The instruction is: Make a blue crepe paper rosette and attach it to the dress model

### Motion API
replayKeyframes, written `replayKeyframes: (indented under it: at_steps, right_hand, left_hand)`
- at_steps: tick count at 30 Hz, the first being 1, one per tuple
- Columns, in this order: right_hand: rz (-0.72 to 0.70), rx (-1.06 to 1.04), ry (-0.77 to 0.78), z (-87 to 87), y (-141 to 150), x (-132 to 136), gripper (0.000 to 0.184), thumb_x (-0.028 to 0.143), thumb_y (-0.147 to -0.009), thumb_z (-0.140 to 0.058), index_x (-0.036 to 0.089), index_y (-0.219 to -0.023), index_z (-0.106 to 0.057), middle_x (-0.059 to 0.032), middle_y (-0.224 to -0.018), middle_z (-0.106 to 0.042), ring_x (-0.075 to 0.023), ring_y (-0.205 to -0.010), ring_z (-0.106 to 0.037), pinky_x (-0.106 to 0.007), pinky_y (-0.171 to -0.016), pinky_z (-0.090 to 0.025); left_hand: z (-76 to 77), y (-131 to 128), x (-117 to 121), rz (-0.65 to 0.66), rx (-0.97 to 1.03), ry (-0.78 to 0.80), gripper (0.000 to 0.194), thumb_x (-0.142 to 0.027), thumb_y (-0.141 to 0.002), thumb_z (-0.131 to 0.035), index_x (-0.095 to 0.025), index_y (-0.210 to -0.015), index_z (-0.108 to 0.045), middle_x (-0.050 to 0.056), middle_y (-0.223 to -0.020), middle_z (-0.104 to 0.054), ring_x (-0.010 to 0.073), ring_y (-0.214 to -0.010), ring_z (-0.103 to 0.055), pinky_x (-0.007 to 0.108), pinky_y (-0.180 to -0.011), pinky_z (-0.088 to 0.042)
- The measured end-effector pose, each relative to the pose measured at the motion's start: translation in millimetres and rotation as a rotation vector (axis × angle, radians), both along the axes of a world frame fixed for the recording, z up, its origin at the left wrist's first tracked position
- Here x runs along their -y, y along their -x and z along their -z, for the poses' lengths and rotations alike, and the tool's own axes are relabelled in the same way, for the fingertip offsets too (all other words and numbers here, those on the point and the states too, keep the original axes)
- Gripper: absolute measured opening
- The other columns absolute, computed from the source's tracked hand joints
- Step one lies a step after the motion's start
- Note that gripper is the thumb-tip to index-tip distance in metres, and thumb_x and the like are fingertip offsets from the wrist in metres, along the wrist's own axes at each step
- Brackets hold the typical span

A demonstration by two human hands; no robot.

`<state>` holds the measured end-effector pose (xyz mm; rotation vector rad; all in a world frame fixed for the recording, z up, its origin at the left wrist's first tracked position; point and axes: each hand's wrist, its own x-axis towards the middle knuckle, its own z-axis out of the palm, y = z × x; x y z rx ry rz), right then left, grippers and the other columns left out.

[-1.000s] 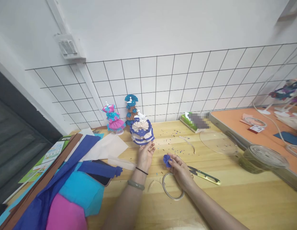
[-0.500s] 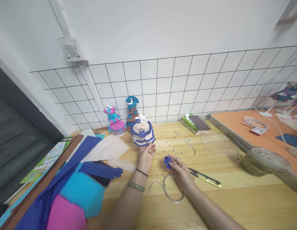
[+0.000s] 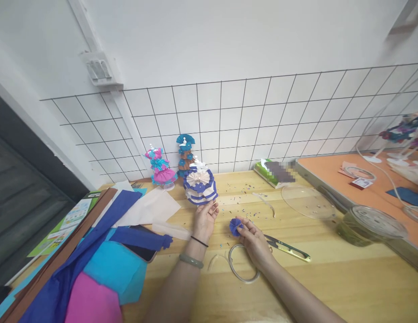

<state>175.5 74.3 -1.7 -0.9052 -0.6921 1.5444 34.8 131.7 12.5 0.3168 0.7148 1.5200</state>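
Observation:
My left hand (image 3: 204, 220) reaches up to the base of a blue-and-cream paper dress figure (image 3: 200, 185) standing on the wooden table (image 3: 330, 278); its fingertips touch the lower ruffle, and the fingers are loosely curled. My right hand (image 3: 253, 242) pinches a small blue paper rosette (image 3: 234, 226) just right of the left hand. A thin translucent ring (image 3: 243, 268) lies under my right wrist. Yellow-handled snips (image 3: 289, 248) lie on the table just right of that hand.
Two more paper dress figures, pink (image 3: 159, 169) and teal-brown (image 3: 185, 152), stand by the grid wall. Sheets of blue, cyan, pink and cream crepe paper (image 3: 104, 251) pile at the left. A clear lid (image 3: 306, 202), a plastic container (image 3: 367, 226) and an orange board (image 3: 363, 179) lie right.
Almost nothing has moved; the view shifted slightly and both hands stay where they were, the right still holding the rosette.

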Motion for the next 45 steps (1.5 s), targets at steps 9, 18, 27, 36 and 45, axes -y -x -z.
replayKeyframes:
  at_steps: [9, 18, 27, 36, 45]
  right_hand:
    - [0.021, 0.019, 0.003, -2.2, 0.7, 1.0, 0.036, 0.024, -0.056, -0.073, 0.021, -0.090, -0.062, -0.0021, -0.077, -0.064, -0.0185, -0.071, -0.058, -0.030, -0.065, -0.044]
    - [0.007, -0.029, -0.005, 2.5, -0.3, -0.8, 0.037, 0.024, -0.057, -0.074, 0.020, -0.091, -0.061, -0.0007, -0.073, -0.062, -0.0137, -0.063, -0.055, -0.025, -0.059, -0.043]
    - [-0.027, -0.043, -0.029, 5.7, -1.2, -1.1, 0.035, 0.024, -0.060, -0.072, 0.020, -0.093, -0.060, 0.0020, -0.068, -0.059, -0.0105, -0.058, -0.051, -0.024, -0.060, -0.041]
    - [-0.016, -0.048, -0.026, 3.6, -0.3, -0.5, 0.035, 0.023, -0.059, -0.073, 0.020, -0.092, -0.061, 0.0020, -0.067, -0.058, -0.0104, -0.059, -0.051, -0.022, -0.059, -0.041]
    - [0.000, -0.033, -0.022, 1.9, 0.1, -0.6, 0.036, 0.023, -0.057, -0.073, 0.019, -0.091, -0.062, 0.0014, -0.066, -0.057, -0.0111, -0.058, -0.049, -0.024, -0.058, -0.040]
  left_hand:
    - [-2.8, -5.8, 6.2, 0.030, -0.005, 0.009, 0.016, -0.018, -0.062, -0.066, -0.015, -0.071, -0.054, 0.002, -0.072, -0.061, 0.0105, -0.064, -0.058, 0.022, -0.059, -0.043]
    - [-11.2, -20.3, 18.5, 0.017, -0.098, 0.005, 0.020, -0.029, -0.064, -0.062, -0.012, -0.075, -0.056, -0.001, -0.054, -0.054, 0.0057, -0.042, -0.046, 0.018, -0.042, -0.031]
    - [-26.6, -9.4, 15.9, -0.117, -0.166, -0.026, 0.029, -0.033, -0.060, -0.070, -0.015, -0.074, -0.051, -0.005, -0.053, -0.051, 0.0031, -0.042, -0.044, 0.015, -0.042, -0.028]
    - [-30.4, -9.1, 14.2, -0.101, -0.156, 0.024, 0.031, -0.033, -0.055, -0.073, -0.014, -0.070, -0.053, -0.005, -0.053, -0.051, 0.0028, -0.040, -0.044, 0.014, -0.037, -0.024]
    - [-23.8, -12.0, 15.2, -0.082, -0.158, 0.034, 0.027, -0.031, -0.060, -0.070, -0.015, -0.070, -0.051, -0.006, -0.050, -0.049, 0.0020, -0.037, -0.042, 0.013, -0.034, -0.023]
